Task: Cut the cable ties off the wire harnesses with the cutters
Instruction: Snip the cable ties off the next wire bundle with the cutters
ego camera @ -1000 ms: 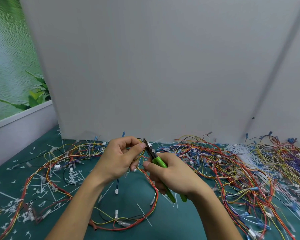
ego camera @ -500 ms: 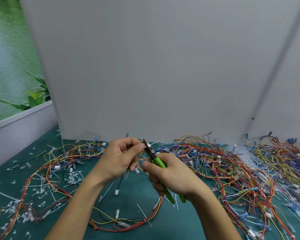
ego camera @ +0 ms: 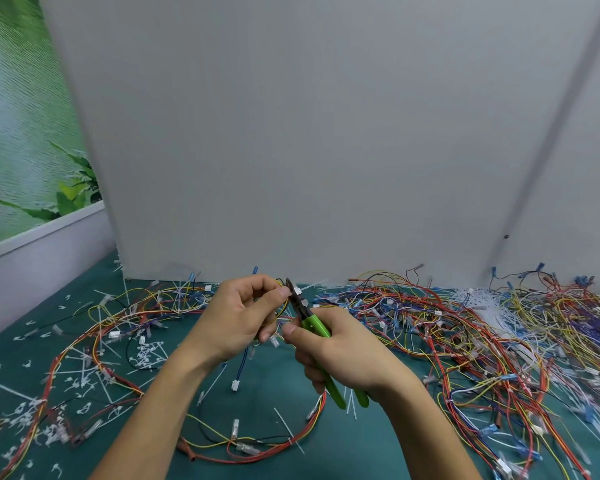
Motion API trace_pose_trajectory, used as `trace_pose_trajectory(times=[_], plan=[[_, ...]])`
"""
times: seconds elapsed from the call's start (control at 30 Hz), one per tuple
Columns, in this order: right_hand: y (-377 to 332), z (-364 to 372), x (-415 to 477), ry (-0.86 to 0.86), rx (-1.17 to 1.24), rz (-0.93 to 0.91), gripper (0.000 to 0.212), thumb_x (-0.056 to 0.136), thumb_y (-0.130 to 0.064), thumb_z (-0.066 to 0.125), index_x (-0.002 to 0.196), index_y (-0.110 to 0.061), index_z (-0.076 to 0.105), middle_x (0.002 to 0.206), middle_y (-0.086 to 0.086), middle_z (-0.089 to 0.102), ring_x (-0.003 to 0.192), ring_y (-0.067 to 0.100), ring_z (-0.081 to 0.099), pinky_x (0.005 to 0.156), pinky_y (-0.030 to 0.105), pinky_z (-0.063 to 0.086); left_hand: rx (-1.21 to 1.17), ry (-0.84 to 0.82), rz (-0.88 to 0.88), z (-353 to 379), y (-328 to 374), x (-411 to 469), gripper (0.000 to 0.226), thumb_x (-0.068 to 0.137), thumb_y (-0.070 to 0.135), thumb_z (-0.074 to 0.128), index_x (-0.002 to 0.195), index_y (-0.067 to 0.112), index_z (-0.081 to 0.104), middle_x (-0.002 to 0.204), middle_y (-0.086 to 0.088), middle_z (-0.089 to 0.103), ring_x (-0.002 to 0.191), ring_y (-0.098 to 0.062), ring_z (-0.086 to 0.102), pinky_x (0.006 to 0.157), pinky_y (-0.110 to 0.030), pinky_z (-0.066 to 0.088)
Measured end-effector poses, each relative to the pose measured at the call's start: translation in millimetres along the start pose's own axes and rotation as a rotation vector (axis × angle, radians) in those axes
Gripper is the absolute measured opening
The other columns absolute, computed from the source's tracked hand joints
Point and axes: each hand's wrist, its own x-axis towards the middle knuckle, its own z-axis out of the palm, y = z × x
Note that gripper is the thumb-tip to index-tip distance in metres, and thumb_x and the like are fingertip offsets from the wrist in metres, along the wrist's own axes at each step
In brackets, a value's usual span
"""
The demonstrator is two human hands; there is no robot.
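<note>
Green mat point(ego camera: 361, 452) nearest, strewn with cut white ties point(ego camera: 146, 355). Right hand point(ego camera: 340, 355) wraps the green-handled cutters point(ego camera: 313, 323). Left hand point(ego camera: 236, 320) pinches a thin harness point(ego camera: 235, 385) at the cutter tips, above the mat; the tie itself is too small to see. Tangled harness heap point(ego camera: 465, 341) to the right, grey panel point(ego camera: 326, 133) behind.

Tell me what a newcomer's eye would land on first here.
Dead centre, the left hand pinches a thin bundle of coloured wires while the right hand grips the green-handled cutters, their dark tips at that bundle. A sprawling tangle of red, yellow and blue wire harnesses covers the right side of the teal mat, and white snipped cable-tie scraps litter the left.
</note>
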Motion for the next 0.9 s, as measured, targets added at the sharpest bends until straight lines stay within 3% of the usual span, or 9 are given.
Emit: trace_pose_trajectory(times=[0.2, 0.4, 0.7, 0.9], plan=[[0.2, -1.1, -0.2, -0.005, 0.018, 0.004, 0.027, 0.106, -0.031, 0.057, 0.085, -0.014, 0.060, 0.061, 0.003, 0.050, 0.052, 0.020, 0.049, 0.051, 0.034, 0.050, -0.010, 0.005, 0.002, 2.1, 1.3, 0.0, 0.027, 0.099, 0.018, 0.061, 0.072, 0.015, 0.064, 0.054, -0.006, 0.040, 0.043, -0.019, 0.041, 0.048, -0.023, 0.038], [0.9, 1.3, 2.8, 0.008, -0.042, -0.024, 0.034, 0.103, -0.032, 0.061, 0.100, 0.002, 0.060, 0.070, 0.006, 0.054, 0.062, 0.018, 0.059, 0.065, 0.036, 0.060, 0.013, 0.003, -0.014, 1.7, -0.9, 0.7, 0.029, 0.100, 0.022, 0.061, 0.071, 0.019, 0.064, 0.052, -0.006, 0.042, 0.043, -0.018, 0.040, 0.050, -0.025, 0.040], [4.1, 1.6, 4.0, 0.016, -0.007, 0.016, 0.026, 0.104, -0.031, 0.059, 0.084, -0.014, 0.056, 0.057, 0.000, 0.045, 0.048, 0.020, 0.045, 0.050, 0.032, 0.047, -0.036, 0.025, -0.022, 5.7, 4.6, 0.4, 0.027, 0.098, 0.015, 0.060, 0.076, 0.001, 0.057, 0.056, -0.003, 0.037, 0.040, -0.015, 0.033, 0.045, -0.022, 0.031], [3.1, 1.7, 5.1, 0.017, -0.040, -0.010, 0.033, 0.102, -0.033, 0.062, 0.097, 0.000, 0.058, 0.068, 0.005, 0.053, 0.061, 0.019, 0.057, 0.064, 0.037, 0.060, -0.077, 0.044, -0.057, 9.0, 3.5, 0.9, 0.027, 0.100, 0.011, 0.058, 0.073, 0.011, 0.062, 0.056, 0.001, 0.031, 0.045, -0.012, 0.024, 0.044, -0.023, 0.020]])
